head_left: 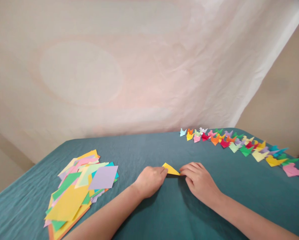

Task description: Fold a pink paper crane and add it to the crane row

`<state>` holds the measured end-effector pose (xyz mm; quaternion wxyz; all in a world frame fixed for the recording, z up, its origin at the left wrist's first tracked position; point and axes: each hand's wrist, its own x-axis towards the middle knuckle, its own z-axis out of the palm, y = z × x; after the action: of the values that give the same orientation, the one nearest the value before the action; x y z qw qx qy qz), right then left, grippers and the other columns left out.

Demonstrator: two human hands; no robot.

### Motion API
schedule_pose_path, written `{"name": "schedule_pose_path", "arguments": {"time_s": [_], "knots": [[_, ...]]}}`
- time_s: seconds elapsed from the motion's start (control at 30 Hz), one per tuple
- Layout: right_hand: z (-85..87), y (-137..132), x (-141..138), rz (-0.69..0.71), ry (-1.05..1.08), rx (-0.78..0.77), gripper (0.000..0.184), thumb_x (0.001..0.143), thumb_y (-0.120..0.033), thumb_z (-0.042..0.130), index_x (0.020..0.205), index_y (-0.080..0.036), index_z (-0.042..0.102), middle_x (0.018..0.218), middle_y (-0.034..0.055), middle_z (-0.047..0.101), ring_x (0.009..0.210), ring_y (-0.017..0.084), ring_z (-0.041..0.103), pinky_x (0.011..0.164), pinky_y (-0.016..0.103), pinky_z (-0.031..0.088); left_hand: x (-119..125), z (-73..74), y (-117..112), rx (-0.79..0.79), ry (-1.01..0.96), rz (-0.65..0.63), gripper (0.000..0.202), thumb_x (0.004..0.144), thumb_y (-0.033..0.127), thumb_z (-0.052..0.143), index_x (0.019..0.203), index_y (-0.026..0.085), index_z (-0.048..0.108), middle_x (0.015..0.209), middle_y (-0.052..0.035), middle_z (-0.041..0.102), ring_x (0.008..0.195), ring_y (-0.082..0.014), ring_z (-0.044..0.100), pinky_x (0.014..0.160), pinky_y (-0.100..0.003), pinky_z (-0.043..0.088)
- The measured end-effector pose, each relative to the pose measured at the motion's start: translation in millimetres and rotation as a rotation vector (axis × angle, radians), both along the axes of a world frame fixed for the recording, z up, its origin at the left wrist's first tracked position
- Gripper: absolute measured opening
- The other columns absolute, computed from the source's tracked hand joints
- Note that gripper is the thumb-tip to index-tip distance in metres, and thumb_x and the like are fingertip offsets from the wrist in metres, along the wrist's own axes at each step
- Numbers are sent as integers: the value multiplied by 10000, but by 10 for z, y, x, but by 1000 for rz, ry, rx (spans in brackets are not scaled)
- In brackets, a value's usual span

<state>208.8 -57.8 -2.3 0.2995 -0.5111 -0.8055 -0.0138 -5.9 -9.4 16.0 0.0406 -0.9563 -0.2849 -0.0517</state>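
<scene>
A small yellow folded paper triangle [171, 169] lies on the teal tablecloth [164, 213] in front of me. My left hand [150, 180] pinches its left end with curled fingers. My right hand [198, 181] presses its right end with fingertips held together. Both hands rest on the cloth, close to each other, with the triangle between them.
A loose pile of coloured paper squares [76, 190] spreads at the left, with a lilac sheet [103, 177] on top. Several folded paper cranes [239, 143] form a curved row at the far right near the table edge. A cream sheet [139, 66] hangs behind.
</scene>
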Motion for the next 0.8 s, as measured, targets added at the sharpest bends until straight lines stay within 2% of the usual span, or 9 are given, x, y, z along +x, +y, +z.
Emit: {"name": "schedule_pose_path", "arguments": {"time_s": [0.1,0.17,0.27,0.37,0.43,0.53,0.67,0.8], "knots": [[-26,21,10,-23,180,5,324,787,-45,380,997,-186,582,1016,58,612,935,188,547,831,353,423,-41,-20,30,-75,-224,64,333,873,113,366,1169,164,509,1074,-73,637,902,-192,633,780,-314,513],[-66,46,14,-22,303,-33,327,811,-97,387,1092,-187,525,1065,74,589,949,191,552,836,357,446,-40,-46,56,-195,-453,134,359,876,142,373,1207,186,506,1113,-56,630,942,-176,623,837,-302,490],[-116,75,1,-3,453,-149,292,851,-196,417,1134,-195,487,1063,77,592,913,184,576,810,342,480,7,-98,89,-537,-805,271,332,867,193,415,1169,147,544,997,-60,673,849,-165,644,757,-264,504],[-131,80,-28,34,579,-263,282,875,-278,434,1140,-193,476,1023,75,609,894,181,590,792,327,490,59,-153,104,-896,-1027,353,414,838,238,489,1222,83,484,857,-74,688,729,-163,643,627,-234,490],[-125,76,-44,52,652,-331,289,881,-312,440,1142,-192,467,976,66,618,867,177,596,783,317,486,76,-183,101,-1050,-1108,351,480,812,264,546,1244,75,457,836,-74,685,688,-154,629,603,-225,468],[-107,72,-56,41,731,-404,301,876,-347,460,1138,-198,452,910,44,618,814,167,597,757,298,471,88,-201,78,-1177,-1176,321,557,767,299,617,1248,73,451,826,-73,680,679,-149,611,614,-224,449],[-83,76,-59,41,798,-457,307,862,-359,482,1123,-203,442,867,23,613,789,164,588,725,282,453,108,-185,35,-1257,-1169,287,614,737,323,654,1258,73,445,826,-70,676,620,-116,567,576,-203,412],[-68,75,-65,42,803,-458,281,845,-344,504,1079,-199,448,760,-8,588,704,150,560,660,264,436,128,-182,3,-1264,-1116,259,615,756,297,636,1284,66,422,774,-54,666,568,-92,544,541,-188,398]]}}
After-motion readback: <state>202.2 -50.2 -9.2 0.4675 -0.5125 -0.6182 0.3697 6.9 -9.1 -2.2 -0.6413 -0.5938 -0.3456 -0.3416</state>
